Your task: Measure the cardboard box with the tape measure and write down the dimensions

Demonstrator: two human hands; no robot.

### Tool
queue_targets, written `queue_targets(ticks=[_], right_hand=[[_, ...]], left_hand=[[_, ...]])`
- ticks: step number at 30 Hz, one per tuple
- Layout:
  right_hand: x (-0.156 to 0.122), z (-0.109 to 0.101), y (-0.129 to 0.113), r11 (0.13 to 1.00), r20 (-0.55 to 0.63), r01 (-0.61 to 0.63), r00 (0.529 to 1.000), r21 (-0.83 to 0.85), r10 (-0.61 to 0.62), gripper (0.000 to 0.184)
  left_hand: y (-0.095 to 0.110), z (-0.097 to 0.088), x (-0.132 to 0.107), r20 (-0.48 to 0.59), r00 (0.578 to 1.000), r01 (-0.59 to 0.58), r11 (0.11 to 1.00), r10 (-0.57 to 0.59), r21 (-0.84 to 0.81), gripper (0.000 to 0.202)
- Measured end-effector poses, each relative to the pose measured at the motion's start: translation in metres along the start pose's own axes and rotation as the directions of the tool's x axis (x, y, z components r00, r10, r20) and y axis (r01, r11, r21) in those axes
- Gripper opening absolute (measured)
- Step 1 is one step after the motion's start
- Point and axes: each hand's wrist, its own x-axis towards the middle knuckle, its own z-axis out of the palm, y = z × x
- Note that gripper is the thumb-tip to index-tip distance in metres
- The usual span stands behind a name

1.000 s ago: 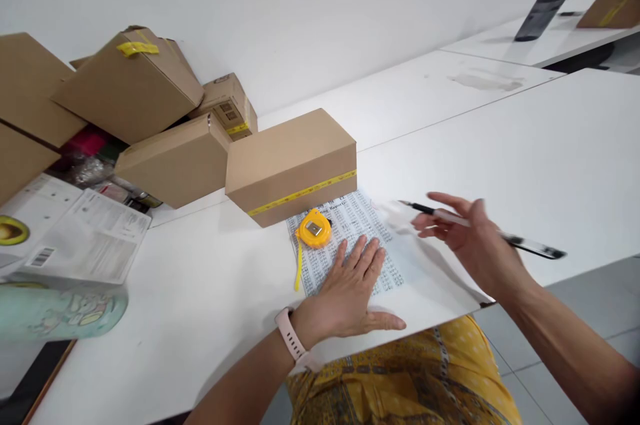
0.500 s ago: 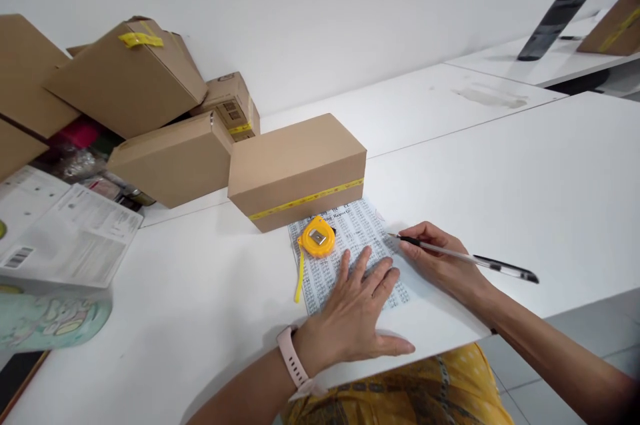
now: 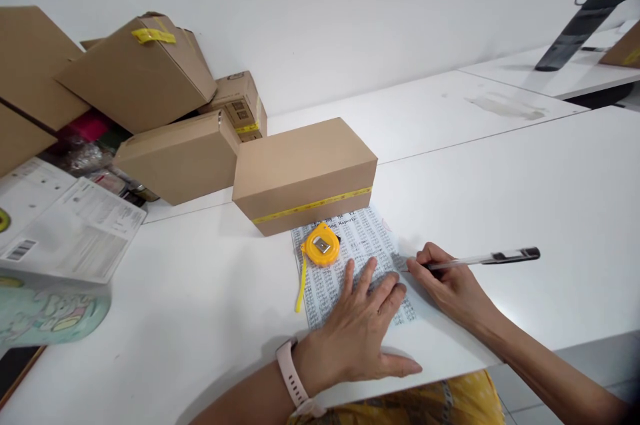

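A printed sheet [image 3: 367, 242] full of small rows of text lies on the white table [image 3: 500, 198] in front of me. My left hand [image 3: 363, 325] rests flat on the sheet, fingers spread, a pale pink watch on its wrist. My right hand [image 3: 447, 285] pinches a black pen [image 3: 480, 260] with the tip down at the sheet's right edge. A yellow tape measure [image 3: 321, 246] sits on the sheet's upper left, its tape end trailing toward me. Just behind the sheet stands a cardboard box [image 3: 305, 172] with a yellow tape band.
More cardboard boxes [image 3: 135, 78] are piled at the back left against the wall. A white printed carton [image 3: 65, 232] and a pale green patterned object [image 3: 50, 312] lie at the left. A dark stand [image 3: 583, 22] is on the far-right table.
My right hand came down from mid-air and brought the pen tip to the sheet's right edge. My left hand stayed flat on the sheet.
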Motion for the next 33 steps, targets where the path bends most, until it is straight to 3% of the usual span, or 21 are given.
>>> queue_targets(ticks=[17, 33], right_hand=[[-0.0004, -0.0011, 0.0003, 0.997, 0.044, 0.039, 0.998, -0.059, -0.036, 0.035], [-0.0002, -0.0006, 0.0031, 0.999, 0.005, 0.018, 1.000, -0.045, -0.018, 0.037]], left_hand=[[0.0021, -0.0036, -0.0020, 0.011, 1.000, 0.004, 1.000, -0.004, 0.000, 0.086], [0.0023, -0.0045, -0.0021, 0.017, 1.000, 0.012, 1.000, -0.012, -0.010, 0.085]])
